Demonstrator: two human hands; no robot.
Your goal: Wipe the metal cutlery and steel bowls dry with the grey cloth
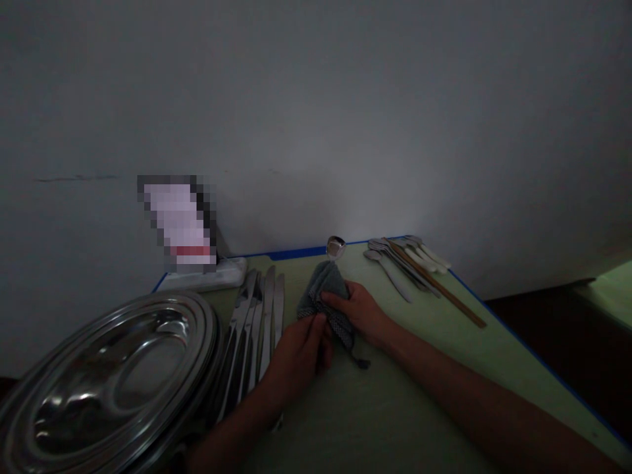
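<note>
- Trays (143,368), oval and shiny metal, sit stacked beside the left forearm; light pools in the hollow of the top one.
- I see the left hand (303,345) pinched on the near part of a grey cloth (328,284) and the right hand (359,311) closed around its right side, the two close together.
- Out of the cloth's far end, ahead of both hands, pokes a metal spoon (336,247); its handle is hidden.
- Left of the hands, knives (267,316) lie in a row up against the trays.
- Beyond the right hand are metal spoons (392,276), brown chopsticks (444,287) and white-handled cutlery (429,257), near the far edge.
- Green tabletop (395,411) stretches between the forearms and out to the blue edging (553,373) on the right.
- Ahead and left, a blurred-out device (178,220) leans above a white base (222,274).
- A grey wall (395,131) rises behind, in dim light.
</note>
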